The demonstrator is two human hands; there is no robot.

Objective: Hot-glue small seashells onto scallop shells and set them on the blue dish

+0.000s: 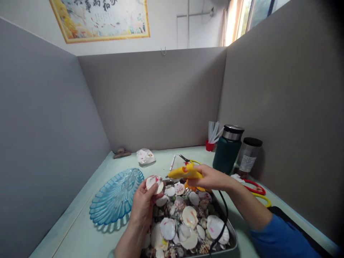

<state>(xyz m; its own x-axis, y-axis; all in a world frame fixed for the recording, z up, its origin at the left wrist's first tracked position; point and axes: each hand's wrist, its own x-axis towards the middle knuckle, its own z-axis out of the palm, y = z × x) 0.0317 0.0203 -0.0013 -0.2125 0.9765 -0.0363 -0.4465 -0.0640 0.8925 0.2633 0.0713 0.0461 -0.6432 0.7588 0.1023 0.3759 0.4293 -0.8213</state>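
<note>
A flat shell (153, 182) is pinched between the thumb and fingers of the left hand (142, 205), and a yellow glue gun (185, 172) is gripped in the right hand (211, 177). The shell is round and whitish, with a pink-red mark on its face; the gun is smooth, and its narrow tip is pointed at the shell's right edge. Whether tip and shell are touching cannot be told.

Below both hands, a tray (235, 238) is heaped with fan-ribbed scallops, smooth pale discs and spotted, ridged shells. Its rounded rim is partly hidden by the left forearm. A black cord (225, 209) is draped over the tray's right side, below the right hand. To the left of the held shell, a translucent blue dish (115, 195) is seen, deeply fluted, with a scalloped edge.

Bare surface is left between the dish and the left-hand partition. Beyond the grip, a crumpled white packet (145, 157), a slim marker (172, 163) and scissors (185, 158) are laid out. Farther right, a red cup (210, 145) of translucent strips, a dark green bottle (227, 150) and a black-lidded jar (247, 156) are placed. The pale green table (80, 233) is enclosed by grey partitions (156, 100).
</note>
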